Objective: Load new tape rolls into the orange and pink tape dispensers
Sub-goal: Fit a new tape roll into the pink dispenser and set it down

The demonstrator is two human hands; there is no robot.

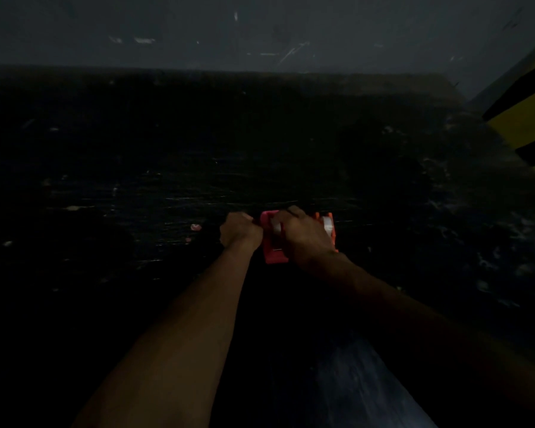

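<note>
Very dim scene, seen from the person's own head. Two bare forearms reach forward from the bottom of the view and meet just right of centre.

The left hand is balled up, its fingers curled together and clamped against the left edge of the pink tape dispenser. The right hand lies over the top of the same dispenser, fingers bent down across it and clamped on it. A pale tape roll sits in the pink dispenser and shows in the gap between the two hands. The dispenser's near end sticks out towards the person below the hands.

Just beside the pink one, on its right and partly hidden by the right hand, is the orange tape dispenser, with a second pale roll seated in it. Both dispensers appear to rest on the table, a black, scratched surface.

A small pinkish scrap lies on the table left of the left hand.

Beyond the table rises a grey scuffed wall. At the far right edge stands a yellow and black striped object; what it is cannot be made out.
</note>
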